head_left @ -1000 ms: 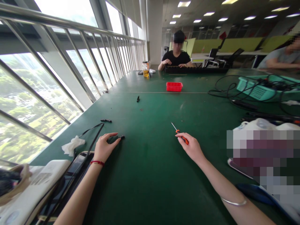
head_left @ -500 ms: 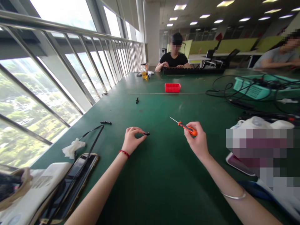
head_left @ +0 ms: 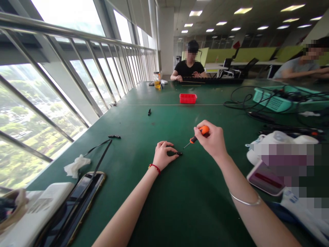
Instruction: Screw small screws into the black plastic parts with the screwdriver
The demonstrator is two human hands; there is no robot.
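Between thumb and fingers, my left hand [head_left: 164, 154] pinches a small black part [head_left: 179, 153] low over the green table [head_left: 164, 206]. My right hand [head_left: 212, 139] is closed round the orange and black handle of a screwdriver [head_left: 193, 139]. Its thin shaft slants down to the left, and the tip is close to the black part; whether they touch I cannot tell. Farther off lie another small black piece [head_left: 149, 112] and a longer black piece [head_left: 114, 137], which is nearest to my left hand's side.
A red bin [head_left: 188, 98] stands ahead. At right are a teal basket [head_left: 272, 99] with tangled cables and a white bottle-like object [head_left: 279, 137]. A phone [head_left: 87, 192] and white tissue [head_left: 76, 165] lie at left. Across the table a person [head_left: 190, 67] handles a long black object.
My left hand has moved right with the black part. The right hand has turned the screwdriver so that its tip points down, now near the part.
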